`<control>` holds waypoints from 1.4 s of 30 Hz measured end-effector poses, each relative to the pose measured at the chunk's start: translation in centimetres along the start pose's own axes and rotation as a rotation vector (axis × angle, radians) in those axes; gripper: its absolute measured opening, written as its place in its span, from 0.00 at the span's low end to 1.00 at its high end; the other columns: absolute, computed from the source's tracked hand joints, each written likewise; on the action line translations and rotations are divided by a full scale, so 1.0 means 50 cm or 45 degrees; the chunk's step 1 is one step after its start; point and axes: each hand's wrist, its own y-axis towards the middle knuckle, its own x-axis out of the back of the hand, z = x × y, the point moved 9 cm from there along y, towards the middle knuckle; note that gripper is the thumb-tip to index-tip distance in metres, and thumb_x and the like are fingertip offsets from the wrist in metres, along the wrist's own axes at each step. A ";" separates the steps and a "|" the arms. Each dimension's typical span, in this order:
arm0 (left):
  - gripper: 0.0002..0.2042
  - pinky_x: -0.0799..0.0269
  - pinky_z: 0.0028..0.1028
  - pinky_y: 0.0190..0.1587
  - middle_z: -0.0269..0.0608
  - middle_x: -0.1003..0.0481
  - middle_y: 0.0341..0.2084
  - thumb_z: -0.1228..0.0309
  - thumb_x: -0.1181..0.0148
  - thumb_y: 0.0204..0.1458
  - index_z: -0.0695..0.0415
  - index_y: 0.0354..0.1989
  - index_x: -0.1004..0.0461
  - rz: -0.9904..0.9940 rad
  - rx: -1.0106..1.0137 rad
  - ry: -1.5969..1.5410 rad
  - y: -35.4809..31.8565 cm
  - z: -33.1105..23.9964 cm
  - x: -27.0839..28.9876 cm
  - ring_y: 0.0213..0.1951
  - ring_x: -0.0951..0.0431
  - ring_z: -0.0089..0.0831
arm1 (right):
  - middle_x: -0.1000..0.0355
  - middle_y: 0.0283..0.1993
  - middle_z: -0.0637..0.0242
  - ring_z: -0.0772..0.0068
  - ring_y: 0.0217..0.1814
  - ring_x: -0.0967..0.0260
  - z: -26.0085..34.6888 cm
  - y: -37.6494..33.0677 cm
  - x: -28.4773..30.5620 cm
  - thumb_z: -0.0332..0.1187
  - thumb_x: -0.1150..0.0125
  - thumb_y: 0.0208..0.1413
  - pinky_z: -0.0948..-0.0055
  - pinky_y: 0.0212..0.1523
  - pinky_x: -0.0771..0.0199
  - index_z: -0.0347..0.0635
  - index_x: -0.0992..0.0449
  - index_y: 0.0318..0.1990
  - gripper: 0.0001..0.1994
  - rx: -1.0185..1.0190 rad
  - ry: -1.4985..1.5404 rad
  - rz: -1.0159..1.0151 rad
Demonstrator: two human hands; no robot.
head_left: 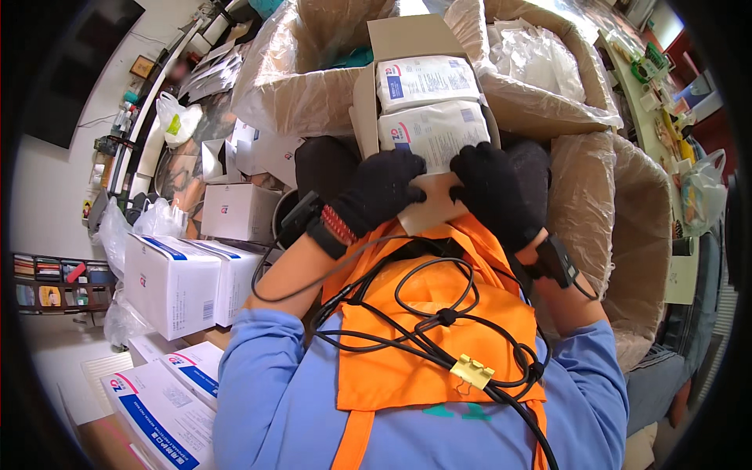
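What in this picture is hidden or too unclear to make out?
- Head view: the near edge of the open box and the lower packet's bottom are covered by the left hand and right hand.
- The fingertips curl out of sight, so the grip is unclear.
- What lies in the lined bins is veiled by plastic.
- The shelf at the left rim is too small.

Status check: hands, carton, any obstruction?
Left hand and right hand, black-gloved, grip open brown cardboard carton holding white packets. Nothing blocking.
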 end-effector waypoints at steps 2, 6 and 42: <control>0.13 0.29 0.39 0.41 0.48 0.27 0.31 0.66 0.35 0.42 0.57 0.36 0.25 -0.007 0.018 0.026 0.030 0.012 -0.010 0.38 0.25 0.48 | 0.31 0.31 0.62 0.55 0.40 0.35 -0.027 0.023 -0.011 0.34 0.33 0.36 0.61 0.41 0.34 0.44 0.26 0.28 0.11 0.021 -0.146 -0.124; 0.11 0.28 0.41 0.39 0.47 0.26 0.30 0.70 0.35 0.39 0.55 0.33 0.26 -0.043 0.021 0.150 0.061 0.055 -0.023 0.36 0.24 0.48 | 0.31 0.30 0.64 0.57 0.39 0.34 -0.027 0.052 -0.033 0.31 0.36 0.37 0.60 0.39 0.33 0.46 0.27 0.27 0.07 0.114 -0.286 -0.145; 0.30 0.35 0.36 0.54 0.45 0.27 0.50 0.52 0.33 0.43 0.54 0.54 0.29 -0.044 0.032 0.135 0.019 0.064 0.043 0.53 0.27 0.40 | 0.31 0.55 0.51 0.50 0.57 0.33 0.000 0.093 -0.041 0.41 0.29 0.42 0.60 0.54 0.32 0.42 0.30 0.56 0.31 0.084 0.057 0.280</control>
